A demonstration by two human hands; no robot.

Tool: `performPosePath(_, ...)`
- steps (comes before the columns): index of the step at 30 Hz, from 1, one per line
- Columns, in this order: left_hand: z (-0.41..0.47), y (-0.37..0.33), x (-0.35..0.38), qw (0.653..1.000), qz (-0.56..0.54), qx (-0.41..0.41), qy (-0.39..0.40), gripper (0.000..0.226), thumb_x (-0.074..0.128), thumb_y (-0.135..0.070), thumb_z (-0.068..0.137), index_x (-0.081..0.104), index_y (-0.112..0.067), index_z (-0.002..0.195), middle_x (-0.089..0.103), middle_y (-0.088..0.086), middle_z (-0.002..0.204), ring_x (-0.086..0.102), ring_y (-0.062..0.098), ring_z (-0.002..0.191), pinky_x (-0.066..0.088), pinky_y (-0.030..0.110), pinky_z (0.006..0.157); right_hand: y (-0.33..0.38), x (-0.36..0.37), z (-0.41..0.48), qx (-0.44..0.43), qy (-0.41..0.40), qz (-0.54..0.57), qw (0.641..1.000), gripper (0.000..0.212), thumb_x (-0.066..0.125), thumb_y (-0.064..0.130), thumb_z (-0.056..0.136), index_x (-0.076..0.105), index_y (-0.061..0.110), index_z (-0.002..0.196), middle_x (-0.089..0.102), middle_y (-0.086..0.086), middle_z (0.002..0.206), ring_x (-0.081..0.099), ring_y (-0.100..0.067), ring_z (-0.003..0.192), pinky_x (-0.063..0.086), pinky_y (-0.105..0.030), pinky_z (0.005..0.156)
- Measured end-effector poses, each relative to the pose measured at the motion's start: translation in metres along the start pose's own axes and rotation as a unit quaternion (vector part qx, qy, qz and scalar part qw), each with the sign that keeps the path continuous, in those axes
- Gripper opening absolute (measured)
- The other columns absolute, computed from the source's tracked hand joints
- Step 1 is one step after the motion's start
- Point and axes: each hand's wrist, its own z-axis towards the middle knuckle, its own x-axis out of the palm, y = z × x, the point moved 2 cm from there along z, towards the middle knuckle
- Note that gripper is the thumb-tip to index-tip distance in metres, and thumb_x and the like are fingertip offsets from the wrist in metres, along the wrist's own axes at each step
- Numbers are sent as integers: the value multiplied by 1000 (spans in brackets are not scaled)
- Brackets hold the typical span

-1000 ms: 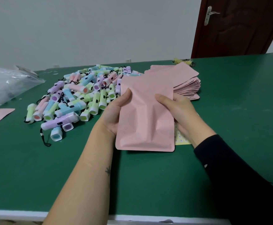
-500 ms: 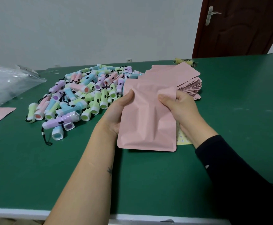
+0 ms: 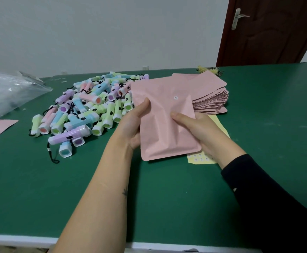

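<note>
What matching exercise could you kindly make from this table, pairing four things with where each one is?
Things:
1. pink pouch
2. heap of small torches
3. clear plastic bag
4. yellow sticker sheet

Places:
A. far left on the table
B. lying flat, partly hidden below the right hand
C. gripped between the left hand and right hand
D. just left of the left hand

Pairs: 1-C, 2-D, 3-A, 4-B.

Looks like a small packing workroom: green desk (image 3: 258, 125) with a heap of mini flashlights (image 3: 87, 110), stacked pink pouches (image 3: 211, 95).
</note>
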Motion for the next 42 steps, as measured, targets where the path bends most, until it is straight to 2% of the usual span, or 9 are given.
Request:
performPosePath(6, -2, -2, -2, 992, 120, 33, 5, 23, 60, -7, 92, 64, -5, 115, 74, 11, 105, 72, 24, 91, 60, 34, 78, 2, -3, 0, -31, -47, -56, 997, 18, 78, 30, 81, 73, 18, 94, 77, 5, 88, 74, -18, 83, 59, -34, 75)
performPosePath(11, -3, -4, -4, 989, 141, 16, 29, 22, 56, 0, 94, 63, -7, 113, 76, 8, 97, 73, 21, 84, 60, 32, 69, 4, -1, -3, -25, -45, -93, 994, 27, 72, 40, 85, 72, 13, 92, 76, -3, 91, 72, -26, 86, 57, -41, 79)
performPosePath(17, -1, -5, -8, 991, 131, -17, 27, 18, 54, 0, 95, 63, -3, 110, 76, 6, 87, 73, 17, 76, 59, 30, 65, 8, -4, -2, -41, -25, -76, 996, 7, 69, 22, 90, 73, 22, 84, 74, 12, 71, 68, -4, 60, 52, -16, 54)
performPosePath(22, -3, -3, -6, 993, 112, -30, 37, 23, 52, 2, 94, 62, -5, 114, 76, 7, 90, 74, 18, 78, 60, 31, 65, 9, -5, -2, -16, -8, 5, 1000, 12, 72, 22, 87, 72, 18, 98, 77, 2, 91, 73, -15, 79, 60, -29, 71)
performPosePath(24, -4, 0, -2, 992, 115, -40, 41, 26, 51, 2, 95, 61, -2, 119, 75, 8, 91, 74, 19, 78, 60, 31, 65, 8, -6, -2, -24, -28, 22, 999, 18, 76, 22, 83, 72, 16, 99, 77, 0, 93, 74, -17, 81, 60, -30, 70)
performPosePath(29, -3, 4, 5, 995, 74, -49, 39, 32, 50, 2, 95, 57, -1, 127, 74, 10, 95, 73, 20, 79, 61, 32, 69, 9, -11, 3, -39, -71, 2, 997, 7, 77, 18, 82, 72, 19, 88, 77, 3, 83, 73, -14, 72, 57, -25, 60)
performPosePath(36, -3, 1, 1, 987, 153, 8, 44, 28, 56, 5, 91, 63, -4, 117, 75, 10, 100, 73, 22, 87, 60, 33, 73, 6, -11, 2, -4, -17, 26, 1000, 26, 78, 16, 80, 71, 13, 104, 76, -5, 97, 73, -25, 88, 59, -37, 78)
performPosePath(39, -2, -2, 1, 986, 156, 49, 33, 37, 54, 13, 88, 61, -1, 121, 73, 12, 101, 71, 24, 85, 60, 37, 81, 7, -9, 2, -5, -18, 0, 1000, 18, 75, 8, 81, 72, 15, 98, 76, -4, 92, 73, -23, 83, 59, -36, 76)
performPosePath(42, -1, -4, 1, 986, 148, 71, 27, 35, 53, 16, 86, 64, -4, 112, 74, 10, 90, 71, 21, 74, 60, 33, 69, 7, -9, 3, -10, -21, -18, 1000, 13, 74, 6, 82, 71, 19, 85, 75, 5, 78, 70, -11, 69, 57, -24, 68)
